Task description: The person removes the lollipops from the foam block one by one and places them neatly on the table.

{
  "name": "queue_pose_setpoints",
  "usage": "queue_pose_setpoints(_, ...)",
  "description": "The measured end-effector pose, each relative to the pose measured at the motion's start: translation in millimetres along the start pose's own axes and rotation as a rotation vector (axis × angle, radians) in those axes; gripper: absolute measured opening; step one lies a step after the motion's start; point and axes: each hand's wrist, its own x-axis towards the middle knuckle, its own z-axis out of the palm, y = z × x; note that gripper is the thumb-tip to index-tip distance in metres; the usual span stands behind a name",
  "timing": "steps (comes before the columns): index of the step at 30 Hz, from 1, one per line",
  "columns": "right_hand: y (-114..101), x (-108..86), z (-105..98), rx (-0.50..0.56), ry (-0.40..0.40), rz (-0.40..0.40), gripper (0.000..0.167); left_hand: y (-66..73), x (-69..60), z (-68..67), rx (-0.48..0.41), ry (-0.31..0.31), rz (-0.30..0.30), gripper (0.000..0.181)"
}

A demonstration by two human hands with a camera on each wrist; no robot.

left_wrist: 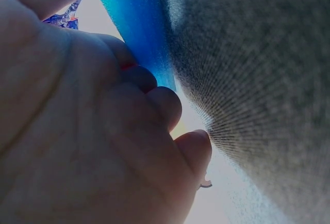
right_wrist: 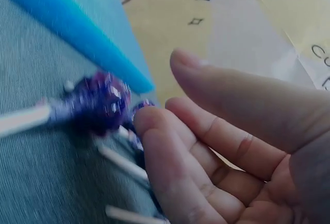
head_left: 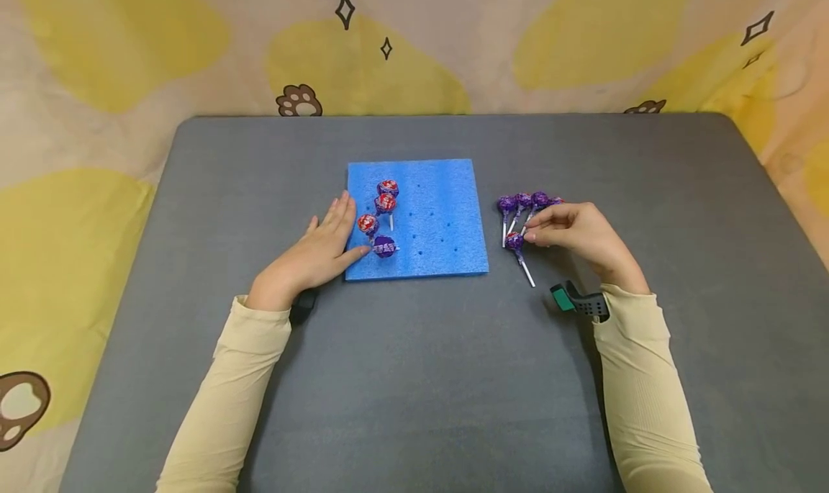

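Observation:
A blue foam block (head_left: 434, 219) holds several wrapped lollipops (head_left: 384, 246) near its left side. My left hand (head_left: 314, 255) lies against the block's left edge with fingers extended and thumb near the lowest lollipop; in the left wrist view the palm (left_wrist: 93, 121) is beside the blue edge (left_wrist: 142, 33). Right of the block, my right hand (head_left: 579, 237) hovers with fingertips beside a purple lollipop (head_left: 514, 241), its white stick pointing down and right. In the right wrist view that lollipop (right_wrist: 103, 103) lies outside the hand (right_wrist: 221, 136), thumb and index finger apart.
More purple lollipops (head_left: 506, 204) lie in a row just behind the nearer one, partly covered by the right fingers. Small holes dot the block's surface. A grey table (head_left: 414, 378) reaches back to a patterned yellow cloth (head_left: 414, 68).

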Motion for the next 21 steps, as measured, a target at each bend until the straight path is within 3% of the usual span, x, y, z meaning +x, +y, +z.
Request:
queue_pose_setpoints(8, -6, 4.7, 14, 0.147, -0.012, -0.058, 0.032, -1.1, 1.1, 1.4, 0.002, 0.0, -0.006, 0.079)
queue_pose_setpoints(21, -24, 14.4, 38, 0.174, -0.029, -0.099, 0.034, 0.0, 0.6, 0.6, -0.002, -0.002, -0.01, 0.079)
